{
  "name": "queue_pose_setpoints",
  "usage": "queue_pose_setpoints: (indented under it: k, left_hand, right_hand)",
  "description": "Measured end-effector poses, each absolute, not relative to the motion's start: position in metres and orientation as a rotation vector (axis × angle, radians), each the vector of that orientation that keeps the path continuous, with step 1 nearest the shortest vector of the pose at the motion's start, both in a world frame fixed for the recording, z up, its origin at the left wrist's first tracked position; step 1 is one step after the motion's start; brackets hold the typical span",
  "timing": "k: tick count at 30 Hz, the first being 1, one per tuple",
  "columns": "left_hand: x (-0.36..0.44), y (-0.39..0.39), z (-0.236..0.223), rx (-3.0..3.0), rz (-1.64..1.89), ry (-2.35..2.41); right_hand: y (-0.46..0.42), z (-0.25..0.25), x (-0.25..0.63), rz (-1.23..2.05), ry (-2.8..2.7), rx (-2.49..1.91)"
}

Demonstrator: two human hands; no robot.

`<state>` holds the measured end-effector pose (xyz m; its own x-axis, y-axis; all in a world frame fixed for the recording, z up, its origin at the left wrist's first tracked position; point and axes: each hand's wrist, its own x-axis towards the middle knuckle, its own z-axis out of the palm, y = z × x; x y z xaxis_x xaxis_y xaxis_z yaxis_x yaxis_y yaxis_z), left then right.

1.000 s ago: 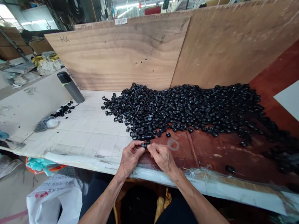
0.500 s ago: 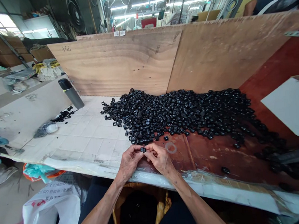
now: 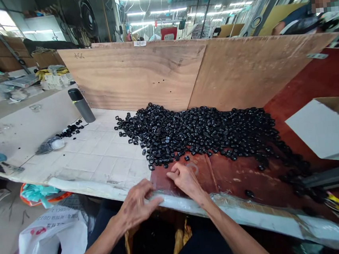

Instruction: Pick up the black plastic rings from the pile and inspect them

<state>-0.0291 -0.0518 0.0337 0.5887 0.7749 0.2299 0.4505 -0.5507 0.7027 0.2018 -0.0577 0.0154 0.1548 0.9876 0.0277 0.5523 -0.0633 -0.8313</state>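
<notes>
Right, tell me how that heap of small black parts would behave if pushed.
The heap of black parts would probably spread rather than shift as one block, since the pieces lie loose, with stragglers around its edge. Single pieces are probably stiff, as several hold open, ring-like outlines. Their glossy sheen suggests they may slide easily.

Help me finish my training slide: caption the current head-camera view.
Left hand at the bench's front edge, right hand before a heap of small black parts, a wooden board standing behind.
</notes>
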Motion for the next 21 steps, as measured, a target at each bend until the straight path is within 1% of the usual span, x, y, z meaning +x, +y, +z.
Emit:
queue_pose_setpoints:
  k: [1, 3, 5, 8, 11, 15, 17, 21]
  left_hand:
    - [-0.024, -0.041, 0.033, 2.195, 0.774, 1.114]
    - [-0.01, -0.017, 0.025, 2.166, 0.906, 1.378]
    - [0.004, 0.003, 0.013, 2.2, 0.89, 1.512]
    - [0.014, 0.015, -0.002, 2.276, 0.855, 1.508]
    - [0.015, 0.012, -0.008, 2.279, 0.945, 1.433]
    - [0.014, 0.008, -0.007, 2.15, 1.007, 1.328]
    - [0.014, 0.009, -0.006, 2.065, 1.015, 1.216]
    - [0.014, 0.008, -0.002, 1.837, 1.068, 1.007]
  right_hand:
    - [-0.051, 0.014, 0.205, 0.587, -1.513, -1.776]
    - [-0.038, 0.009, 0.206, 0.369, -1.578, -1.847]
    - [-0.03, 0.003, 0.203, 0.267, -1.653, -1.851]
    - [-0.028, -0.006, 0.196, 0.218, -1.722, -1.758]
    - [-0.032, -0.011, 0.193, 0.255, -1.662, -1.57]
    - [-0.031, -0.005, 0.192, 0.555, -1.506, -1.303]
    - [-0.028, 0.001, 0.192, 0.648, -1.508, -1.251]
    - [-0.025, 0.005, 0.193, 0.685, -1.505, -1.217]
